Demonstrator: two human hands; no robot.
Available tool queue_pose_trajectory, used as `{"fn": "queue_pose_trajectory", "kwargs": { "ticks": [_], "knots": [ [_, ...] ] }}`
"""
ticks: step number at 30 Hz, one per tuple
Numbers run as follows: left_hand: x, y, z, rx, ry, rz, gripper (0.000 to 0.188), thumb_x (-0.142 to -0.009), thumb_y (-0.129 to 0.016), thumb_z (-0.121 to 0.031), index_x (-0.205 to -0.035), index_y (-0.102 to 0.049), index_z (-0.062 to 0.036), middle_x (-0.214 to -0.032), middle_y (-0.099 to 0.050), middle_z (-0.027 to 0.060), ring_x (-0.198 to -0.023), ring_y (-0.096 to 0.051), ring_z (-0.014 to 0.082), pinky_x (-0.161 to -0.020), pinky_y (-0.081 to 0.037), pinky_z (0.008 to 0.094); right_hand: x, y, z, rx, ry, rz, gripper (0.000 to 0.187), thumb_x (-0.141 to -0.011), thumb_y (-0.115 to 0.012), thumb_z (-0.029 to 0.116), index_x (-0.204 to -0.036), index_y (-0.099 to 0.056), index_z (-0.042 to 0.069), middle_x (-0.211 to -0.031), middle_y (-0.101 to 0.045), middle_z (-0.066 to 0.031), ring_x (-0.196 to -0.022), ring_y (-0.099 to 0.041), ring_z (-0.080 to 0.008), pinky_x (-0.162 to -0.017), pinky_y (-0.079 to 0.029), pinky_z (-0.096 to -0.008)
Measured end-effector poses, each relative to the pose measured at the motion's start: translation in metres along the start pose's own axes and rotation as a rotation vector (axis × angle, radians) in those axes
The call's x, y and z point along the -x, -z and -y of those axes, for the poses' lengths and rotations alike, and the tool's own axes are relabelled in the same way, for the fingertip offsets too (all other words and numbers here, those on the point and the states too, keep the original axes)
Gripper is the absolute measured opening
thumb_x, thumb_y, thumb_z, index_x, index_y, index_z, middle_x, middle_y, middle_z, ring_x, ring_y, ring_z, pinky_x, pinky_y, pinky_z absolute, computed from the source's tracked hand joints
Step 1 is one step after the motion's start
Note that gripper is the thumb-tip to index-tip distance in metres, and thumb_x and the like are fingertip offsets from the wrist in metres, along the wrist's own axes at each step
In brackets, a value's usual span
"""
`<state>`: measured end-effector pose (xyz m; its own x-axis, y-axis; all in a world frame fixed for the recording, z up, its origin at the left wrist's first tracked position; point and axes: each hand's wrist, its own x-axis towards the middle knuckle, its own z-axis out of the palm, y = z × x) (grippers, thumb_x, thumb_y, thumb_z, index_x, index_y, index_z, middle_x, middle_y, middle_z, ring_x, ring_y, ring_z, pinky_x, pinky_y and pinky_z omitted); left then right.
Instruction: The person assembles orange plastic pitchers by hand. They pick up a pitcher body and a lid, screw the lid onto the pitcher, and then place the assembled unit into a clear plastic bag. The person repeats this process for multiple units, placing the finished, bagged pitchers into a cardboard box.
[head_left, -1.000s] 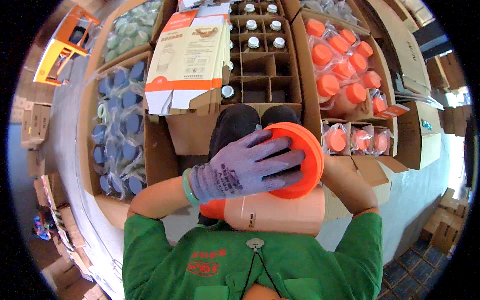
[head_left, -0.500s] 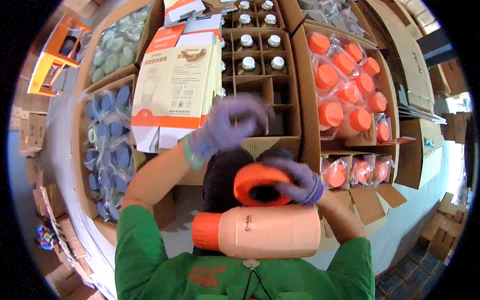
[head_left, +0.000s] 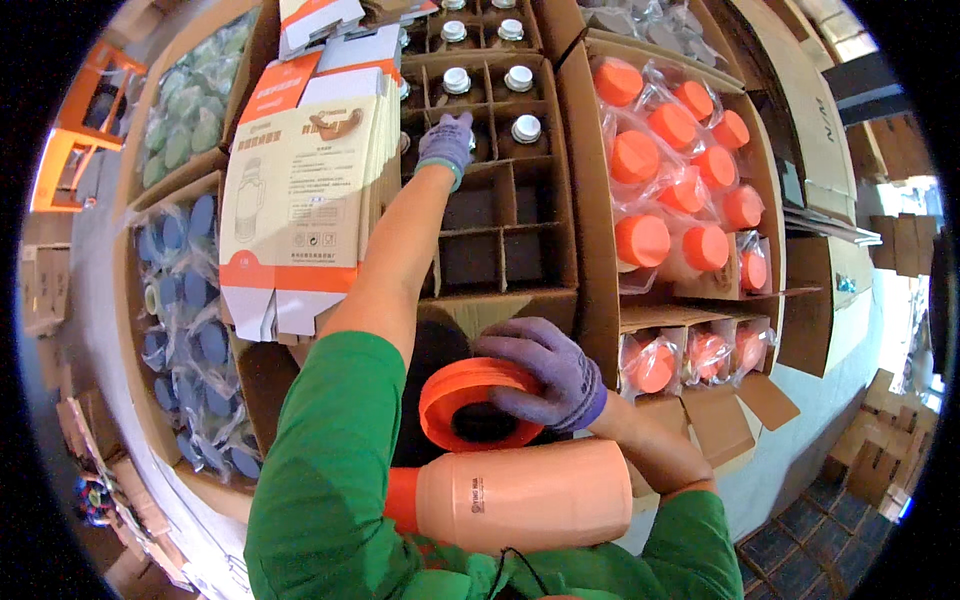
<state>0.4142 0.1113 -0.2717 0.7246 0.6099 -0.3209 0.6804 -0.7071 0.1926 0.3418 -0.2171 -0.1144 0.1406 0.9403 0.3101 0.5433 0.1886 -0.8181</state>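
Now, left hand (head_left: 446, 142): gloved, stretched into the divided box (head_left: 505, 235), fingers curled on a silver-capped bottle (head_left: 466, 140).
Right hand (head_left: 545, 372): fingers clasping the orange lid (head_left: 470, 400).
Flask (head_left: 525, 495): lying sideways against the chest, just below the lid.

Orange ring lid (head_left: 480, 403), tilted, above peach flask body (head_left: 525, 495) lying sideways

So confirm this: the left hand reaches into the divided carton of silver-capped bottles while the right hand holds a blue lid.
Not quite. In the head view the lid held by the right hand is orange, not blue. The left hand does reach into the divided carton among the silver-capped bottles.
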Motion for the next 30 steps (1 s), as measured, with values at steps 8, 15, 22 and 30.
{"fn": "queue_pose_trajectory", "kwargs": {
  "ticks": [8, 15, 22, 30],
  "knots": [
    [0.083, 0.087, 0.041, 0.253, -0.321, -0.399, 0.077, -0.055, -0.085, -0.04, -0.118, -0.055, -0.0059, -0.107, -0.06, 0.0209, -0.103, -0.06, 0.0363, -0.09, -0.049, 0.0443, 0.006, 0.0, 0.018, 0.11, -0.039, -0.126, 0.03, -0.077, -0.074, 0.022, -0.101, -0.065, 0.009, -0.094, -0.062, -0.0133, -0.085, -0.062, -0.0328, -0.074, -0.052, -0.0401],
    [0.278, 0.128, 0.103, 1.563, -0.145, -0.111, 0.03, -0.09, -0.065, -0.029, -0.108, -0.058, -0.0052, -0.094, -0.065, 0.0053, -0.079, -0.062, 0.0141, -0.069, -0.051, 0.0224, 0.024, -0.009, 0.01, 0.225, -0.123, -0.113, 0.023, -0.081, -0.07, 0.022, -0.099, -0.067, 0.009, -0.091, -0.062, -0.0128, -0.083, -0.062, -0.0315, -0.072, -0.052, -0.0399],
    [0.427, 0.065, 0.094, 2.164, -0.105, 0.073, 0.034, -0.097, -0.053, -0.031, -0.12, -0.056, -0.006, -0.101, -0.065, 0.0061, -0.079, -0.063, 0.0121, -0.059, -0.052, 0.0175, 0.042, -0.002, 0.048, -0.182, -0.186, 0.126, 0.05, -0.079, -0.073, 0.019, -0.125, -0.057, 0.008, -0.118, -0.062, -0.0169, -0.111, -0.059, -0.0292, -0.097, -0.045, -0.0394],
    [0.509, 0.105, 0.058, 1.688, -0.129, 0.045, 0.053, -0.087, -0.06, -0.022, -0.133, -0.043, -0.0033, -0.114, -0.061, 0.0066, -0.096, -0.063, 0.0152, -0.076, -0.056, 0.0283, 0.073, 0.044, 0.157, -0.154, 0.041, -0.199, 0.121, -0.048, -0.09, 0.025, -0.146, -0.023, -0.001, -0.141, -0.041, -0.0163, -0.13, -0.041, -0.0254, -0.11, -0.031, -0.0379]
  ]
}}
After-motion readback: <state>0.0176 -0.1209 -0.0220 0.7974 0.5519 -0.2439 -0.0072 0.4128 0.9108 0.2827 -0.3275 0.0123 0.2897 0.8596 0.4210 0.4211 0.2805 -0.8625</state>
